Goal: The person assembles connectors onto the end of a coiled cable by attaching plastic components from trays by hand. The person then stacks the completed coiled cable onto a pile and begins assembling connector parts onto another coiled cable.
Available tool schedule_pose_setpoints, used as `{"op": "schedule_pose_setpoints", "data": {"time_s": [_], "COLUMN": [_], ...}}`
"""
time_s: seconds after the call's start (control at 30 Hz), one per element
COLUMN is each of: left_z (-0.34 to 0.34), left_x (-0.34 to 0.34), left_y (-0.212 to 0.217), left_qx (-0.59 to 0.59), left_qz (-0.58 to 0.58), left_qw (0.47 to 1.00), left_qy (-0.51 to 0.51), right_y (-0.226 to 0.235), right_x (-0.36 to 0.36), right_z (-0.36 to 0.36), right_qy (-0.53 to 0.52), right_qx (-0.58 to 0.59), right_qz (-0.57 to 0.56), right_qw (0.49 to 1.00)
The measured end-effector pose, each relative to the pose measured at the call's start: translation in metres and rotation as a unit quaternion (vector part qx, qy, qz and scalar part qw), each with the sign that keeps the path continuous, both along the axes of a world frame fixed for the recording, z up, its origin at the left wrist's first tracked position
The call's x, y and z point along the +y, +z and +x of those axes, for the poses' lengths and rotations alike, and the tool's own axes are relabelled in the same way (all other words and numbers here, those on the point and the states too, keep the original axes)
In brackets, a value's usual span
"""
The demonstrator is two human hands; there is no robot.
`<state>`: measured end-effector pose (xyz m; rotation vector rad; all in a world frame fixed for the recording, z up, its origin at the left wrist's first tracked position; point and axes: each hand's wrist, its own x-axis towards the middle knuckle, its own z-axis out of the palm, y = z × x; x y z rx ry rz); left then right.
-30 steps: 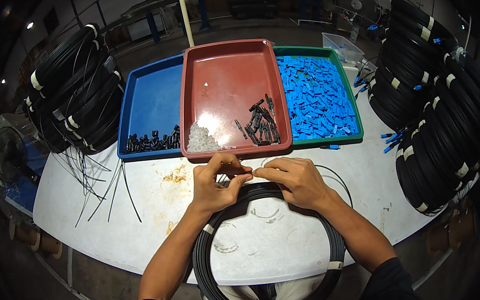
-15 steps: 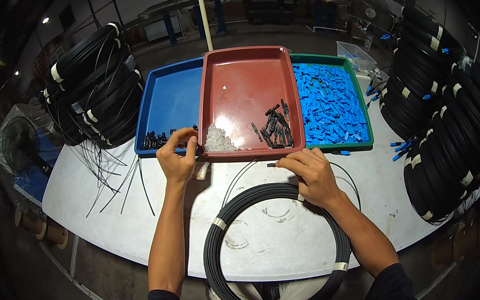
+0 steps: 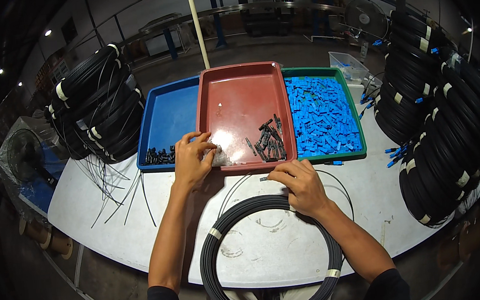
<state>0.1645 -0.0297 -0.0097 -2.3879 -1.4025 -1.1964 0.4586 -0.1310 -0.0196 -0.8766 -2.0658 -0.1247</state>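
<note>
My left hand (image 3: pixel 194 159) is over the near left corner of the red tray (image 3: pixel 241 95), its bent fingers and thumb close together at a heap of small clear pieces (image 3: pixel 224 156). Whatever lies between those fingertips is too small to make out. Just in front of that tray, my right hand (image 3: pixel 300 186) pinches a thin black cable near its end. A short dark fitting (image 3: pixel 263 179) pokes out left of the fingers. Below lies a coil of black cable (image 3: pixel 211 261), bound with pale tape, overhanging the table's front edge. Slim black connector parts (image 3: pixel 271 142) fill the red tray's near right corner.
A blue tray (image 3: pixel 171 113) with small black parts (image 3: pixel 160 156) stands left. The green tray (image 3: pixel 352 106) at right holds many blue connectors (image 3: pixel 322 114). Stacked cable coils rise at left (image 3: pixel 99 111) and right (image 3: pixel 445 149) of the white table (image 3: pixel 127 228). Loose cable ends trail at left.
My left hand has shifted right, from the gap beside the blue tray onto the clear pieces in the red tray. My right hand still pinches the cable. The whole view has tilted slightly.
</note>
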Motion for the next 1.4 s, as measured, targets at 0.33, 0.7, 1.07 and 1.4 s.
{"op": "schedule_pose_setpoints", "data": {"time_s": [0.33, 0.7, 1.07, 1.4], "left_z": [0.016, 0.032, 0.031, 0.013], "left_x": [0.04, 0.055, 0.068, 0.063], "left_y": [0.03, 0.017, 0.006, 0.018], "left_qx": [0.176, 0.353, 0.341, 0.269], "left_qz": [-0.13, -0.025, 0.007, -0.072], "left_qw": [0.975, 0.919, 0.918, 0.933], "left_qy": [-0.051, -0.174, -0.201, -0.228], "right_y": [0.001, 0.004, 0.004, 0.004], "right_x": [0.001, 0.004, 0.007, 0.007], "right_z": [0.001, -0.001, 0.0, -0.002], "right_qy": [0.01, 0.011, 0.005, 0.004], "right_qx": [-0.005, 0.039, 0.043, 0.04], "right_qz": [-0.004, 0.005, -0.013, -0.023], "right_qw": [1.0, 0.999, 0.999, 0.999]}}
